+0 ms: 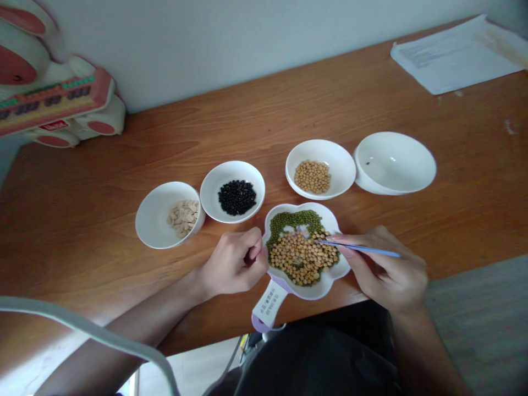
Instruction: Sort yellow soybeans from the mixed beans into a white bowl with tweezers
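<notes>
Big brown wooden bench (256,124) under pretty much everything. Pink-and-white toy (93,99) at the far left, some paper (457,60) at the far right. Near the middle, a flower-shaped dish (339,270), handle toward the near side. Four white bowls (150,217) in a row just beyond it. As for the hands: left hand (235,261) curled loosely against the dish's left rim, can't tell if gripping it; right hand (390,269) pinching blue tweezers (367,249), tips down on the dish's right side. Looks maybe partway along, tbh. White pieces (183,217) and black beans (237,198) already in separate bowls on the left, plus some tan beans (312,176) in the third. Plenty more left in the dish though, along with green beans (311,216). Tiny dark speck (368,163) in the rightmost bowl, too small to make out.
</notes>
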`<move>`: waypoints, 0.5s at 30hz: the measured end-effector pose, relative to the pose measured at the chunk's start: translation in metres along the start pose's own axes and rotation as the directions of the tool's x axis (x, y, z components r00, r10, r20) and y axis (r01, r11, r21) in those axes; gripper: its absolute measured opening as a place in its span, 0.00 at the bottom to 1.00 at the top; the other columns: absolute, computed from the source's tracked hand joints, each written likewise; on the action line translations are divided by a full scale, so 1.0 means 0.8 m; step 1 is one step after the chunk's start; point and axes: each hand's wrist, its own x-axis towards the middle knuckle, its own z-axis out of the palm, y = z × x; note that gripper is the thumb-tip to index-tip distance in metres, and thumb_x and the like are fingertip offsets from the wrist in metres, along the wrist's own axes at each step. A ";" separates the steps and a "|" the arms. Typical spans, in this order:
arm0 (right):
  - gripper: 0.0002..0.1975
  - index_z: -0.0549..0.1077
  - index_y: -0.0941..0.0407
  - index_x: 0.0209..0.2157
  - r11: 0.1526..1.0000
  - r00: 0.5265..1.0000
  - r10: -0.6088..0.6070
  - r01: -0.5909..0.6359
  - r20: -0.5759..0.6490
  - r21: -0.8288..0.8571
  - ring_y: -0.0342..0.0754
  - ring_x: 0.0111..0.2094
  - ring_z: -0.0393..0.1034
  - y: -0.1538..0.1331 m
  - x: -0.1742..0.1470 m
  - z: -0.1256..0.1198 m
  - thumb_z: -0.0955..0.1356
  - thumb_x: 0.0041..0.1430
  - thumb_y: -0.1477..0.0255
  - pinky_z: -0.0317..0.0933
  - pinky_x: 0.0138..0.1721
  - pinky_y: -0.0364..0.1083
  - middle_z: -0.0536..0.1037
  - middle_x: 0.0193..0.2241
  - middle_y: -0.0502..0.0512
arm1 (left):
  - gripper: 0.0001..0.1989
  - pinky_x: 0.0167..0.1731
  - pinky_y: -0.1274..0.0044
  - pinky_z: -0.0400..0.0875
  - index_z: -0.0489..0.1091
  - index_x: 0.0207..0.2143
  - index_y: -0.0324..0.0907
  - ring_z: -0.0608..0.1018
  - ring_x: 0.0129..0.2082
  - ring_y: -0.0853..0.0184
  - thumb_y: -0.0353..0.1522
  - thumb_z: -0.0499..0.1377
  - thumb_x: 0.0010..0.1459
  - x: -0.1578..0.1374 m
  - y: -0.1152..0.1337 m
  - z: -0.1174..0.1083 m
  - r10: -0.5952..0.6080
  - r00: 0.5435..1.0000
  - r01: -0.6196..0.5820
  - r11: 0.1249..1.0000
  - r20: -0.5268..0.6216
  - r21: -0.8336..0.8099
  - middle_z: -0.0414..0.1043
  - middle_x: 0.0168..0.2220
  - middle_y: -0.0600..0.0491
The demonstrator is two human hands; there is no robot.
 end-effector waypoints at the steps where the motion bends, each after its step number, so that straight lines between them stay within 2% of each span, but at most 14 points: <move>1: 0.21 0.80 0.53 0.51 1.000 1.000 -0.006 0.006 -0.007 0.000 0.47 0.35 0.80 0.001 -0.001 0.000 0.73 0.59 0.85 0.70 0.36 0.49 0.87 0.42 0.53 | 0.14 0.20 0.81 0.51 0.52 0.28 0.45 0.57 0.18 0.77 0.23 0.56 0.59 0.000 0.000 0.000 0.000 1.000 0.000 1.000 -0.001 0.002 0.54 0.21 0.64; 4: 0.22 0.80 0.52 0.51 1.000 0.998 -0.002 0.003 -0.058 0.018 0.48 0.34 0.80 0.003 -0.005 0.001 0.73 0.59 0.86 0.70 0.35 0.50 0.87 0.41 0.52 | 0.14 0.20 0.81 0.52 0.52 0.28 0.45 0.58 0.18 0.77 0.23 0.56 0.59 0.000 0.000 0.000 -0.002 1.000 0.002 1.000 0.002 0.006 0.55 0.21 0.64; 6: 0.23 0.81 0.51 0.51 1.000 0.988 0.012 -0.009 -0.155 0.020 0.48 0.33 0.79 0.003 -0.004 0.003 0.73 0.58 0.86 0.69 0.33 0.50 0.87 0.40 0.52 | 0.14 0.20 0.81 0.52 0.52 0.28 0.45 0.58 0.18 0.77 0.24 0.56 0.59 0.001 0.001 -0.001 -0.003 1.000 0.003 1.000 0.005 0.007 0.55 0.21 0.64; 10: 0.22 0.82 0.49 0.51 0.996 0.925 0.004 -0.036 -0.379 -0.078 0.49 0.30 0.79 0.002 0.011 0.007 0.73 0.59 0.84 0.69 0.31 0.51 0.87 0.37 0.50 | 0.14 0.20 0.80 0.52 0.52 0.28 0.45 0.58 0.18 0.77 0.24 0.55 0.60 0.003 0.001 -0.001 -0.008 1.000 0.008 1.000 0.003 0.017 0.54 0.21 0.64; 15: 0.16 0.82 0.46 0.51 0.959 0.859 0.074 -0.201 -0.506 -0.201 0.50 0.34 0.80 0.009 0.037 0.010 0.74 0.64 0.75 0.72 0.36 0.51 0.87 0.38 0.50 | 0.14 0.20 0.81 0.52 0.52 0.27 0.45 0.58 0.18 0.77 0.24 0.55 0.59 0.003 0.002 -0.002 -0.005 1.000 0.005 1.000 -0.002 0.014 0.55 0.21 0.64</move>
